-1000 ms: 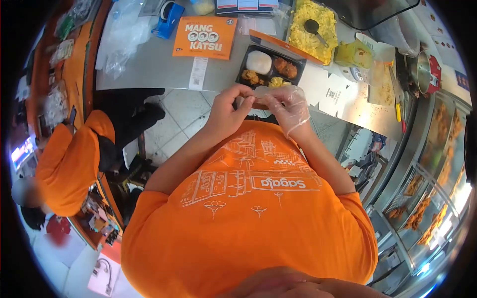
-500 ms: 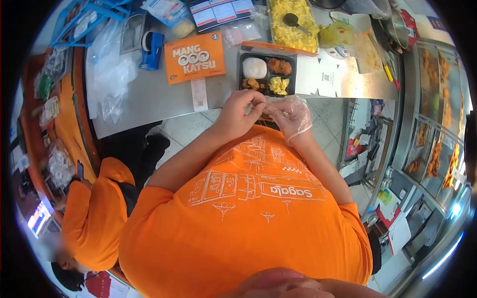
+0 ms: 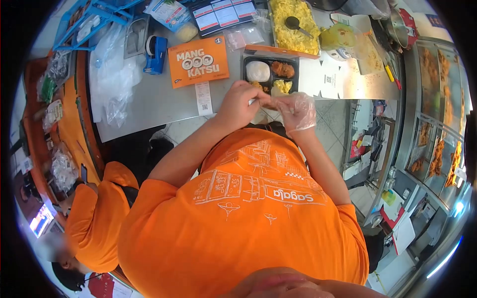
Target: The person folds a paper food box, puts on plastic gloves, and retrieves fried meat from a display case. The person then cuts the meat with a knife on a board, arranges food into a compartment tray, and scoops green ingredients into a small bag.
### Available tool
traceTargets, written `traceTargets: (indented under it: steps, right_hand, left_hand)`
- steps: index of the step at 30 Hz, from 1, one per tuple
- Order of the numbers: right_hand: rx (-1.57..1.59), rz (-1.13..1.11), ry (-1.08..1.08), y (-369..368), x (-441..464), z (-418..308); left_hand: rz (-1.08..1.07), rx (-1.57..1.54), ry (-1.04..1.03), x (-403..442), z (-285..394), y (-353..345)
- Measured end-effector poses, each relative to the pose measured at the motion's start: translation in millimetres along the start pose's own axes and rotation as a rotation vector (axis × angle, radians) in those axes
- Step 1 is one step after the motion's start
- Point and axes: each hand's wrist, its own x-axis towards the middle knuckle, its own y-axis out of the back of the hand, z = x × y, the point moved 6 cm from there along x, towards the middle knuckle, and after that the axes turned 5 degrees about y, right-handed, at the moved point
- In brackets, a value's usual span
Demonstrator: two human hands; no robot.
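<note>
My left hand (image 3: 238, 105) is bare, its thumb and fingers closed in a pinch. Across from it, my right hand (image 3: 299, 111) wears a clear plastic glove, with bent fingers pressed together. The fingertips of both hands meet; anything between them is too small to make out. Just beyond is an open black meal box (image 3: 273, 63) with an orange lid flap (image 3: 274, 50). In its compartments lie a white rice mound (image 3: 258, 71), fried breaded pieces (image 3: 282, 69) and yellow scrambled egg (image 3: 282, 86). My hands partly cover the two near compartments.
Left of the meal box are an orange printed box (image 3: 198, 74), a paper receipt (image 3: 203, 98) and a blue tape dispenser (image 3: 156, 54). Behind stands a tray of yellow egg (image 3: 285, 30) with a black ladle (image 3: 293, 23). A person in orange (image 3: 99, 223) is at left.
My joined hands have moved slightly forward over the meal box's near edge and cover more of it. The whole view has shifted a little.
</note>
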Motion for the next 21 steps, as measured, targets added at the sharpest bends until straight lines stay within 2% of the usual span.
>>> traceTargets:
  steps: [2, 3, 4, 6, 7, 10, 12, 13, 15, 16, 18, 19, 21]
  right_hand:
    - [-0.243, -0.055, 0.130, -3, 10, 9]
    - [-0.269, 0.075, 0.250, 1, 8, 21]
    - [-0.271, 0.072, 0.247, 1, 16, 26]
    - [-0.323, 0.063, 0.336, 6, 33, 18]
    - [-0.327, 0.057, 0.344, 10, 38, 7]
    - [-0.306, 0.064, 0.243, 24, 35, -10]
    - [-0.276, -0.117, 0.182, 28, 18, -5]
    - [-0.278, -0.138, 0.193, 31, 7, 1]
    - [-0.253, -0.393, 0.096, 19, -27, 39]
    - [-0.255, -0.443, 0.106, 12, -44, 57]
    - [0.492, -0.632, -0.399, -16, -96, 118]
    - [0.673, -0.703, -0.537, -25, -119, 142]
    - [0.588, -0.889, -0.645, -43, -163, 196]
  left_hand:
    - [0.027, 0.193, -0.147, 13, 2, 4]
    - [0.039, 0.205, -0.198, 20, 5, 7]
    - [0.039, 0.201, -0.196, 28, 5, 8]
    - [0.176, 0.223, -0.300, 41, 5, 15]
    - [0.155, 0.239, -0.228, 47, -5, 15]
    - [0.197, 0.346, -0.250, 55, -25, 6]
    - [0.223, 0.416, -0.196, 37, -31, -1]
    - [0.252, 0.468, -0.144, 25, -36, -5]
    - [0.327, 0.491, -0.067, -8, -42, -12]
    - [0.351, 0.482, -0.023, -29, -48, -18]
    - [0.430, 0.166, 0.288, -88, -79, -39]
    - [0.562, 0.231, 0.224, -116, -83, -52]
    - [0.667, 0.212, 0.390, -183, -104, -96]
